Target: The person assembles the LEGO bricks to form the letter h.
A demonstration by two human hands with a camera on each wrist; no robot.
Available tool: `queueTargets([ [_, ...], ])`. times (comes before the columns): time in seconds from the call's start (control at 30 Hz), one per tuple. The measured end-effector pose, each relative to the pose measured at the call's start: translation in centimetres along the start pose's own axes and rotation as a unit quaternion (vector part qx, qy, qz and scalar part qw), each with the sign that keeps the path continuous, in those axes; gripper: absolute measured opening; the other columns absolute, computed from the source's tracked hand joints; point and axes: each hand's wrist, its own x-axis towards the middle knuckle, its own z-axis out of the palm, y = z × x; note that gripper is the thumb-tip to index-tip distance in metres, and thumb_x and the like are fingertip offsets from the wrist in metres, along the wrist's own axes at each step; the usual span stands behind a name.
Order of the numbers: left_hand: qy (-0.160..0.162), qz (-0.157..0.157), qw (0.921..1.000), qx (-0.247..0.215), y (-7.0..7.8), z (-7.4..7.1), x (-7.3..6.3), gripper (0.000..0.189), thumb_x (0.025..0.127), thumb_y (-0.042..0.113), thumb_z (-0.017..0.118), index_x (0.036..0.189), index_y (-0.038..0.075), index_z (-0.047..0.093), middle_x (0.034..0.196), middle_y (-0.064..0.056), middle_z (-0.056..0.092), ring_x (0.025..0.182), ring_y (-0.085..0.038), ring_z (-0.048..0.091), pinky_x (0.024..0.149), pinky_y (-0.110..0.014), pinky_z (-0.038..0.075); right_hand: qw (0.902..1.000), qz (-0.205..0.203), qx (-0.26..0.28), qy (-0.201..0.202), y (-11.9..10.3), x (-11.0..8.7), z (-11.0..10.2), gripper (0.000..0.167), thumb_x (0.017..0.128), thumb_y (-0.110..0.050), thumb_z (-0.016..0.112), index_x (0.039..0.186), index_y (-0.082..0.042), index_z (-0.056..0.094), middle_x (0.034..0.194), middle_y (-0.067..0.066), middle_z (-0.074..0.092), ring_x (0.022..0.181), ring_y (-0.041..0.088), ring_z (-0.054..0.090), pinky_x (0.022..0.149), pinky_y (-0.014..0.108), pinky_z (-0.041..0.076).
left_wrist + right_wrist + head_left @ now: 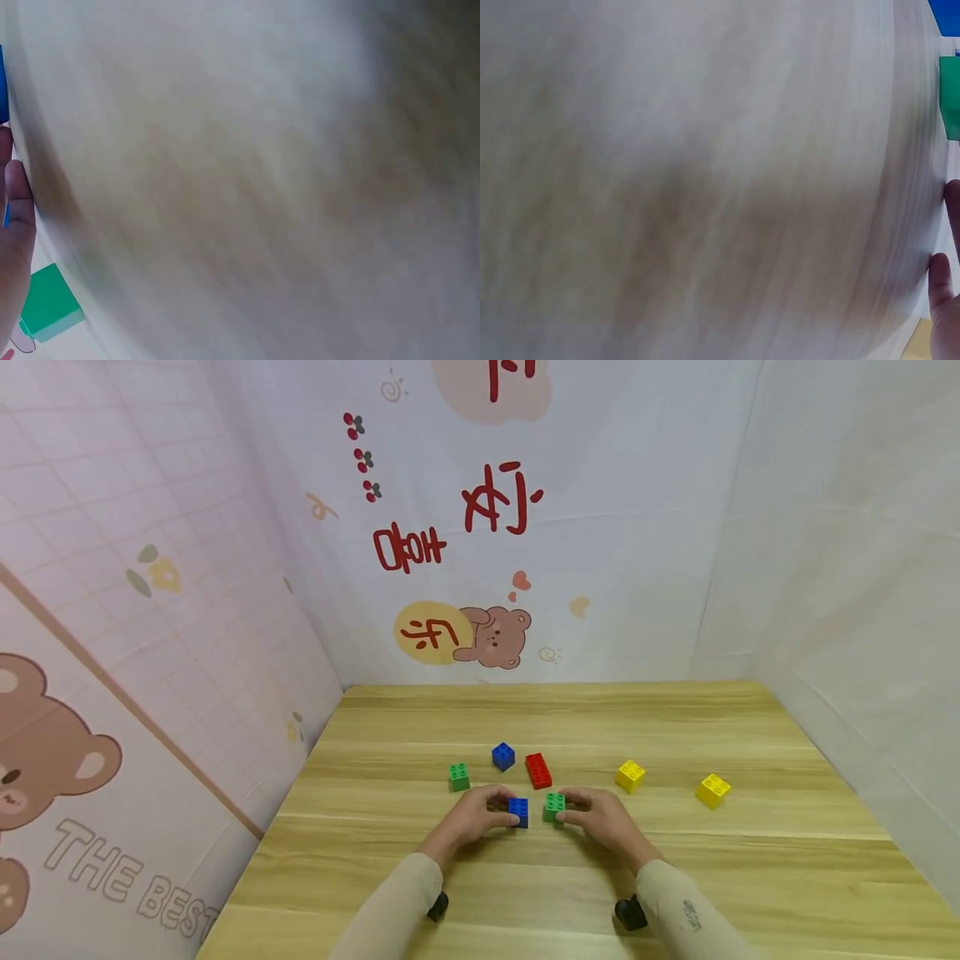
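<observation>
My left hand [478, 814] pinches a blue building block [519, 812] between thumb and fingers, low over the table. Facing it, my right hand [600, 816] pinches a green building block [555, 807] in the same manner. A narrow gap separates the two blocks. In the left wrist view, part of the left hand [15, 232] and a sliver of blue block [2, 86] show at the edge. The right wrist view catches two fingers of the right hand [943, 289] and the green block [950, 97] at its border.
Beyond the hands lie a red block [538, 771], another blue block [503, 757] and another green block [459, 777]. Two yellow blocks, a nearer-in one [631, 776] and an outer one [713, 790], sit to the right on the wooden table [525, 893]. Printed cloth walls enclose it.
</observation>
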Motion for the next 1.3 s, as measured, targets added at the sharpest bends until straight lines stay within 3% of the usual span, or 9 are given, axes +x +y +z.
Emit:
queueTargets([
  [0.27, 0.026, -0.015, 0.9994, -0.016, 0.0, -0.8, -0.2, 0.031, 0.089, 0.019, 0.077, 0.117, 0.011, 0.069, 0.108, 0.0, 0.068, 0.105, -0.021, 0.063, 0.097, -0.045, 0.048, 1.0, 0.004, 0.001, -0.005, -0.6, 0.4, 0.8, 0.038, 0.087, -0.023, 0.078, 0.123, -0.012, 0.071, 0.116, 0.006, 0.07, 0.107, 0.023, 0.063, 0.097, 0.049, 0.047],
  [0.43, 0.043, -0.024, 0.9983, -0.03, 0.4, -1.2, -0.1, 0.034, 0.088, 0.023, 0.078, 0.118, 0.013, 0.069, 0.11, 0.001, 0.068, 0.106, -0.021, 0.062, 0.098, -0.047, 0.047, 0.9998, 0.012, -0.004, -0.012, -0.5, 0.5, 1.0, 0.042, 0.087, -0.027, 0.078, 0.126, -0.012, 0.07, 0.122, 0.009, 0.068, 0.114, 0.028, 0.061, 0.098, 0.051, 0.046],
  [0.77, 0.054, -0.007, 0.9983, -0.019, 2.2, -1.1, 0.8, 0.037, 0.088, 0.032, 0.077, 0.121, 0.017, 0.069, 0.108, 0.002, 0.068, 0.106, -0.021, 0.061, 0.094, -0.047, 0.049, 0.9991, 0.035, 0.009, -0.021, -0.3, 0.9, 0.8, 0.041, 0.086, -0.029, 0.079, 0.125, -0.017, 0.071, 0.129, 0.009, 0.065, 0.123, 0.033, 0.055, 0.102, 0.055, 0.041],
  [1.17, 0.047, 0.015, 0.9984, -0.028, 3.6, -0.4, 1.6, 0.038, 0.088, 0.033, 0.077, 0.122, 0.018, 0.069, 0.106, 0.005, 0.068, 0.104, -0.018, 0.06, 0.089, -0.04, 0.051, 0.9977, 0.05, 0.033, -0.032, -0.5, 1.2, 0.6, 0.038, 0.085, -0.029, 0.08, 0.12, -0.018, 0.073, 0.123, 0.004, 0.068, 0.115, 0.024, 0.059, 0.095, 0.047, 0.047],
  [1.3, 0.044, 0.018, 0.9986, -0.023, 3.7, 0.1, 1.9, 0.038, 0.088, 0.034, 0.077, 0.122, 0.019, 0.069, 0.106, 0.006, 0.068, 0.104, -0.017, 0.06, 0.088, -0.039, 0.052, 0.9979, 0.049, 0.032, -0.029, -0.5, 1.1, 0.6, 0.04, 0.084, -0.028, 0.081, 0.121, -0.016, 0.073, 0.122, 0.006, 0.069, 0.104, 0.021, 0.06, 0.082, 0.038, 0.05],
])
